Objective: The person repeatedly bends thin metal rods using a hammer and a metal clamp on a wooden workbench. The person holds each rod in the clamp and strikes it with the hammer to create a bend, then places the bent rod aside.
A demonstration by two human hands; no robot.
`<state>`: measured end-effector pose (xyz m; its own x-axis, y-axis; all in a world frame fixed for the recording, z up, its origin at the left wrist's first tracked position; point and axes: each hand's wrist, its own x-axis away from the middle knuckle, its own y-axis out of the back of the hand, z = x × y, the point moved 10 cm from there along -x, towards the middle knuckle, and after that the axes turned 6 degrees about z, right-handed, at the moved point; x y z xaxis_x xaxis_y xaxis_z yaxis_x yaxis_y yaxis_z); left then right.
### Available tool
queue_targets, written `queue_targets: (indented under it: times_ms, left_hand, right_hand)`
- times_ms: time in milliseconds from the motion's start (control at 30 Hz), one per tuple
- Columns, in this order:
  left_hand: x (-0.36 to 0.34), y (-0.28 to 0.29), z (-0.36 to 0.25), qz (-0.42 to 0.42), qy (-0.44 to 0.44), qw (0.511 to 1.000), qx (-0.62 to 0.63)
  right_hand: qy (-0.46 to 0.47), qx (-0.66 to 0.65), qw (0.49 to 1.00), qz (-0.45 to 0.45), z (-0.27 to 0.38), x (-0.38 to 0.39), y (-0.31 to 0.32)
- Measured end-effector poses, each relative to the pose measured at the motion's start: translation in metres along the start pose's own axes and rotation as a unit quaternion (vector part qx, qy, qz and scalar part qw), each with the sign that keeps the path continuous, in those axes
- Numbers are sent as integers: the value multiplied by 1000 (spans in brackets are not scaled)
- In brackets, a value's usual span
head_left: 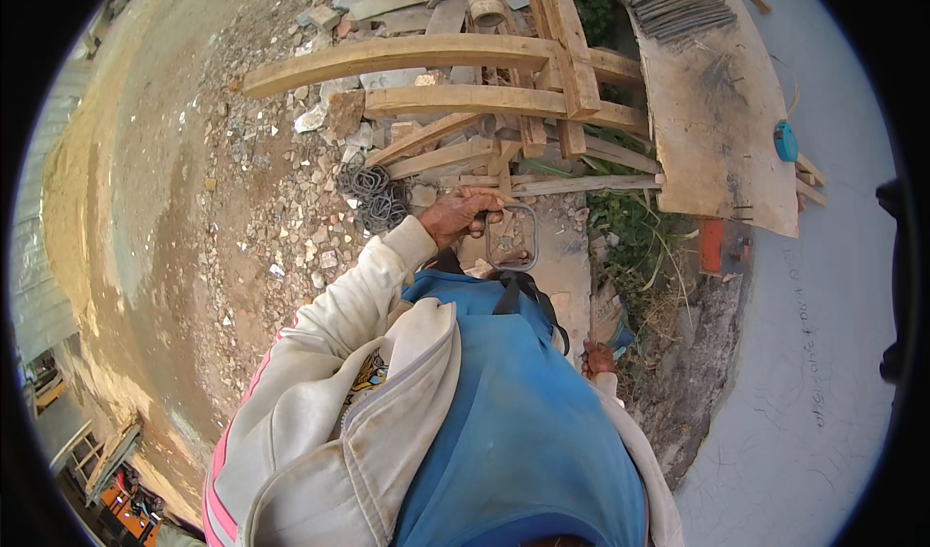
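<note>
My left hand (463, 216) is closed on the upper left corner of a squared loop of bent steel bar, a rebar stirrup (536, 239). The loop hangs in front of my body, just short of the wooden frame. My right hand (598, 358) is low at my right side, beside the weeds; its fingers are too small and partly hidden to read. Left of my left hand, a heap of bent bar loops (376, 196) lies on the rubble. Ahead to the right, a board (712, 130) bears a row of cut steel bars (676, 2) and a blue tape measure (786, 141).
Wooden beams (407, 65) form a frame ahead, its long ends jutting left. Broken stone and rubble (291, 198) cover the ground to the left. Weeds (630, 227) grow beneath the board, and a pale grey wall (804, 353) runs along the right. An orange-red block (712, 247) sits below the board.
</note>
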<state>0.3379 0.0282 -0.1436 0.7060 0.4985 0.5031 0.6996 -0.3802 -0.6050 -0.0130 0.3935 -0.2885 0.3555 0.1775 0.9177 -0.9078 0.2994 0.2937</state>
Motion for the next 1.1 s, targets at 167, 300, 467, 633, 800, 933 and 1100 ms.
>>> queue_targets:
  times_ms: [167, 300, 467, 633, 800, 933, 1100]
  left_hand:
    - [22, 157, 72, -203, -22, 978, -53]
    - [65, 274, 103, -346, -99, 927, -107]
    - [113, 385, 104, -327, -182, 921, 110]
    - [170, 476, 106, -585, 147, 773, -197]
    - [116, 429, 125, -468, 93, 842, -252]
    - [42, 331, 167, -322, 84, 886, -323]
    - [-36, 213, 186, -154, 94, 892, -414]
  right_hand:
    - [44, 213, 975, 51, 18, -7, -56]
    - [41, 283, 957, 59, -5, -41, -57]
    - [52, 284, 955, 71, -42, -91, -38]
    - [33, 269, 961, 63, -44, -92, -27]
    - [20, 236, 970, 62, -28, -68, -32]
    - [24, 192, 979, 57, -23, -60, -27]
    - [29, 53, 998, 10, -24, -66, -5]
